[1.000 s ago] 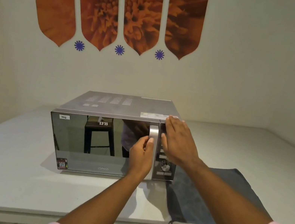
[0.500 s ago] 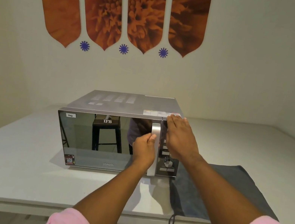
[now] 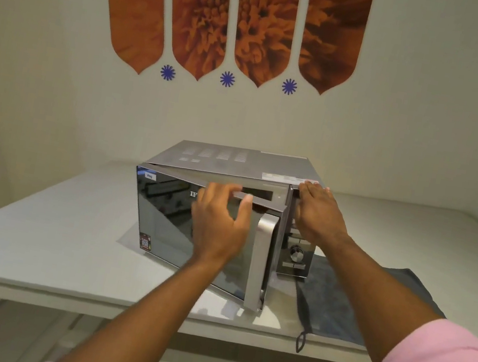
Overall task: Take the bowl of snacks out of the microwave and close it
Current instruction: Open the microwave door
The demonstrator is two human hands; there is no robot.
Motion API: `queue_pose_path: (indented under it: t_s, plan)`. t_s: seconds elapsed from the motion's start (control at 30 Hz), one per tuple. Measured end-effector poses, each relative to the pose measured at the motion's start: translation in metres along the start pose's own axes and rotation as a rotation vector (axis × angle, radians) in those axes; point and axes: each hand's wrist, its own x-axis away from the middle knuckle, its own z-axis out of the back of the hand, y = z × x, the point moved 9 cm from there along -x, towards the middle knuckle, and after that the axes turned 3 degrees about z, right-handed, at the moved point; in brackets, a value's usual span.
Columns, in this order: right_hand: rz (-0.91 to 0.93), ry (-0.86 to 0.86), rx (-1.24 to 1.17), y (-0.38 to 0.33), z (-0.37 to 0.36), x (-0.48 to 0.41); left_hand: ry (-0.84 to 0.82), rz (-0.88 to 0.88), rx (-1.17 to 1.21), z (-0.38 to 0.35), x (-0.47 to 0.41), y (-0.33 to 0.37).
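Note:
A silver microwave (image 3: 235, 159) stands on the white table (image 3: 40, 229). Its mirrored door (image 3: 161, 218) is swung partly open toward me, hinged at the left. My left hand (image 3: 218, 225) grips the door's top edge just left of the silver handle (image 3: 260, 258), fingers curled over the rim. My right hand (image 3: 318, 214) lies flat against the control panel (image 3: 296, 254) at its upper corner, holding nothing. The inside of the microwave is hidden behind the door, and no bowl shows.
A dark grey cloth (image 3: 335, 300) lies on the table to the right of the microwave, its loop hanging over the front edge. Walls close in behind and at the right. Orange flower panels (image 3: 228, 19) hang on the back wall.
The door has come from shut to partly open. My left hand has left the handle and moved to the door's top edge. My right hand stays on the control panel.

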Motion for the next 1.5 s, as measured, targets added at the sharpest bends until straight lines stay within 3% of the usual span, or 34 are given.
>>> queue_pose_path:
  t_s: [0.2,0.43,0.73,1.27,1.5]
  plan:
    - [-0.043,-0.042,0.049,-0.008,0.003,0.002,-0.491,-0.074,-0.508,-0.009,-0.034,0.005]
    - [-0.063,-0.084,0.061,-0.012,0.005,0.006,-0.662,-0.063,-0.708,0.015,-0.018,0.02]
    - [-0.061,-0.075,0.082,-0.014,0.007,0.009,-0.676,0.041,-0.895,0.057,-0.023,0.031]
    - [-0.029,0.049,0.076,-0.02,0.011,0.014,-0.75,0.289,-1.159,0.135,-0.027,-0.025]
    - [-0.011,0.04,0.153,-0.016,0.008,0.011,-0.694,0.258,-1.269,0.143,-0.025,-0.038]
